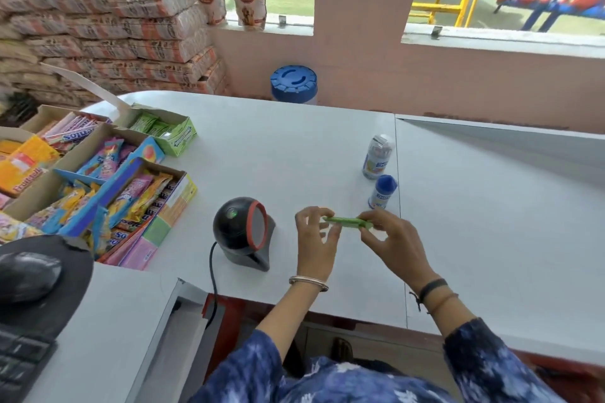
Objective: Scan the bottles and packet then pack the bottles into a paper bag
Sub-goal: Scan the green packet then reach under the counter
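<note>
The green packet [347,222] is a thin, flat strip seen nearly edge-on, held in the air above the middle of the worktop [294,141]. Its long axis runs left to right, roughly level, with one end toward the scanner. The left hand [317,235] pinches its left end between fingertips and thumb, the other fingers spread; the right hand [389,239] clamps the right end, its fingers curled over the packet.

Just left of the hands sits the barcode scanner [244,232], a glossy black ball-shaped head with a red-rimmed oval window facing the packet, on a dark wedge base with a black cable trailing off the near edge. Beyond the right hand, two small bottles stand upright close together: the nearer blue-capped bottle [382,191] with a white label, and behind it the clear-topped bottle [378,157], both close to the seam where the worktop meets a second panel.

The worktop is smooth, matte white laminate. Open cardboard boxes of bright foil-wrapped sweets [98,173] crowd its left edge, a green gum box [167,131] among them. A black mouse [26,275] lies on a dark pad at the near left corner. Behind the far edge rises a blue ribbed jar lid [293,80], a pink wall, stacked plastic-wrapped sacks [104,26] and standing pouches on the window sill.
</note>
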{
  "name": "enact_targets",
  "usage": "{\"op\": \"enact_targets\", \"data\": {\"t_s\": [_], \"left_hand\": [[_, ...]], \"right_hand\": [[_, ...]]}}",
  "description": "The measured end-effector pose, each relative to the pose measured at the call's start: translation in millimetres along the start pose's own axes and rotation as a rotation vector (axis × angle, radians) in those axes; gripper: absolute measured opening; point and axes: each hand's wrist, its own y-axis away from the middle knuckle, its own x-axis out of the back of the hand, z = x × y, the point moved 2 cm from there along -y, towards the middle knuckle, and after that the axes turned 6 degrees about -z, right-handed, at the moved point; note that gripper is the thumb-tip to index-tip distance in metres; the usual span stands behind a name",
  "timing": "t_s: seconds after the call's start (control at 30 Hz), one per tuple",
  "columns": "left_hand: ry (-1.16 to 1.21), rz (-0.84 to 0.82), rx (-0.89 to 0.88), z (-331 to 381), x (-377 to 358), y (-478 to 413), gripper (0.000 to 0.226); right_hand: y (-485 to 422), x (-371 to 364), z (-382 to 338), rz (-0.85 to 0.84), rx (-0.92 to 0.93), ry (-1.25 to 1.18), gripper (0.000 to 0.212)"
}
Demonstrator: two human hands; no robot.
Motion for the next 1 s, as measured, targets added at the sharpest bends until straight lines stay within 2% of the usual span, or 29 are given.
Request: {"op": "enact_targets", "data": {"t_s": [0.17,0.33,0.47,0.67,0.8,1.0], "left_hand": [[-0.426,-0.166,-0.228,-8,-40,-24,0.013],[-0.654,-0.206,-0.306,-21,-68,-31,0.017],[-0.603,-0.164,-0.303,-17,-66,-16,0.030],[-0.441,0.063,-0.246,-7,-15,46,0.028],[-0.386,0.131,-0.187,-18,44,122,0.026],[-0.448,0.208,-0.092,-53,130,251,0.025]], "right_hand": [[8,4,47,0.016,0.025,0.235,0.022],[2,-4,72,-0.066,0.030,0.323,0.034],[5,-1,62,-0.027,0.039,0.356,0.033],[39,-17,3,0.081,0.119,0.224,0.026],[78,-51,-59,0.038,0.174,0.100,0.024],[147,-116,-150,-0.109,0.283,-0.016,0.023]]}}
